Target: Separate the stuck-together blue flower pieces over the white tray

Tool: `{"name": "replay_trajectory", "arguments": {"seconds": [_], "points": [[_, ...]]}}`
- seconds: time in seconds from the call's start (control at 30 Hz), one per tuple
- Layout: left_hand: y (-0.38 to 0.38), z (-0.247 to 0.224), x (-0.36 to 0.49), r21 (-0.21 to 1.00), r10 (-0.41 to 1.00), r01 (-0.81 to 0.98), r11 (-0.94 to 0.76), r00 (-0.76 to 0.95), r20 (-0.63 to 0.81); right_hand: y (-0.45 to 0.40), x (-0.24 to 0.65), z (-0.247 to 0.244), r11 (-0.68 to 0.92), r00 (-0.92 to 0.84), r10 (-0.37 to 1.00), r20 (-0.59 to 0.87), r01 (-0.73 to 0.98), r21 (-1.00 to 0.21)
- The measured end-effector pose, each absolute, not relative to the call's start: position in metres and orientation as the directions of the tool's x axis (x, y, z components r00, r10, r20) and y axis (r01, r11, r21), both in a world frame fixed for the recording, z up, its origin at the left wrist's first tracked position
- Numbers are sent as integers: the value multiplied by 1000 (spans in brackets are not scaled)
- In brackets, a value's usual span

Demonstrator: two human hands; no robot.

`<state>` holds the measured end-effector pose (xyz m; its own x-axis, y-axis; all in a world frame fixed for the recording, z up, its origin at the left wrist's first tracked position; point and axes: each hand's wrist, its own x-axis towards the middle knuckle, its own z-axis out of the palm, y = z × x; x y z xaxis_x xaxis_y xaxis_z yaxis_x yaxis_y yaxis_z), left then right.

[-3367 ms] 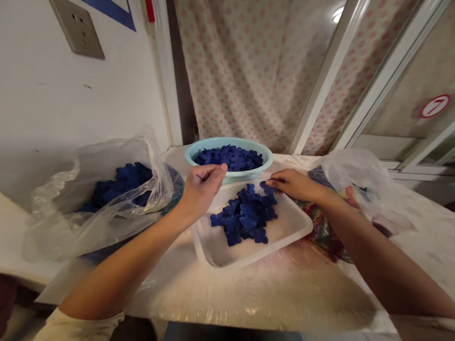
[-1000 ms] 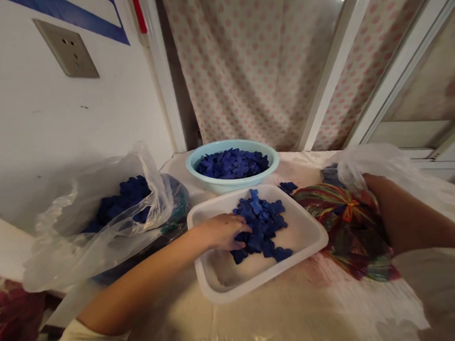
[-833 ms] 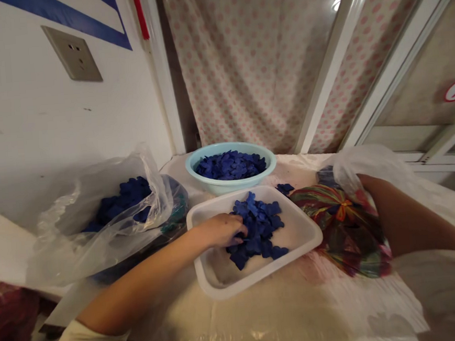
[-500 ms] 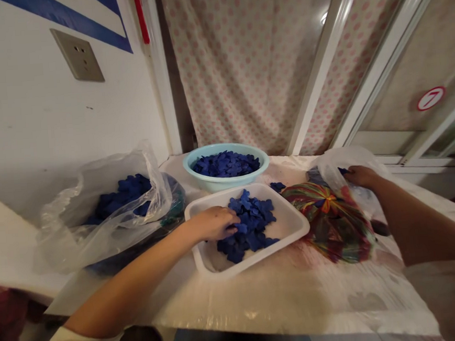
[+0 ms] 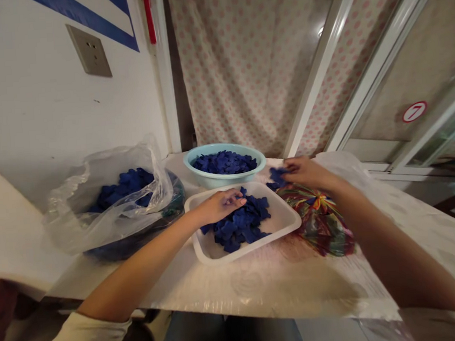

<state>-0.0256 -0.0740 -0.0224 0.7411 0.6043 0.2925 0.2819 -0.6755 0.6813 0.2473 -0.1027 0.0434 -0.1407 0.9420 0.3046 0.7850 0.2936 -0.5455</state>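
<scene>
Blue cutouts (image 5: pixel 235 225) lie heaped in a white tray (image 5: pixel 282 220) on a plastic-covered tabletop (image 5: pixel 256 289). Left hand (image 5: pixel 218 207) rests over the heap, its fingers (image 5: pixel 233 197) stretched out and loose, touching the cutouts, nothing gripped. Right hand (image 5: pixel 306 170) sits just past the tray's far right corner, its fingers (image 5: pixel 292 164) pinched on a small clump (image 5: pixel 277 176) of the cutouts, held near the tabletop. Behind the tray, a pale blue bowl (image 5: pixel 212 181) holds more of the same cutouts. Left of the tray, a clear plastic bag (image 5: pixel 105 169) also has blue cutouts inside. Right of the tray, a multicoloured striped bag (image 5: pixel 320 226) lies tied up on the tabletop, with a second clear plastic bag (image 5: pixel 345 166) just behind it.
</scene>
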Motion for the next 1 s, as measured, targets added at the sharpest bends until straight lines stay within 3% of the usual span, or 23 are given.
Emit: {"name": "replay_trajectory", "arguments": {"seconds": [0.07, 0.17, 0.37, 0.5, 0.73, 1.0], "points": [[-76, -24, -21, 802, 620, 154, -577, 722, 307, -103, 204, 29, 370, -327, 923, 203, 608, -703], [-77, -29, -19, 880, 701, 43, -473, 623, 347, -95, 160, 8, 375, -441, 882, 164, 448, -812], [-68, -37, -24, 922, 846, 139, -361, 465, 261, -77, 142, -21, 387, -389, 889, 242, 353, -852], [-69, -38, -24, 926, 866, 171, -336, 442, 233, -77, 143, -34, 402, -389, 883, 263, 338, -851], [-72, -37, -25, 917, 844, 155, -367, 469, 259, -74, 145, -43, 249, -436, 891, 127, 234, -940], [-67, -44, -27, 925, 893, 176, -336, 372, 253, -71, 145, -35, 180, -157, 973, 167, 71, -981]]}}
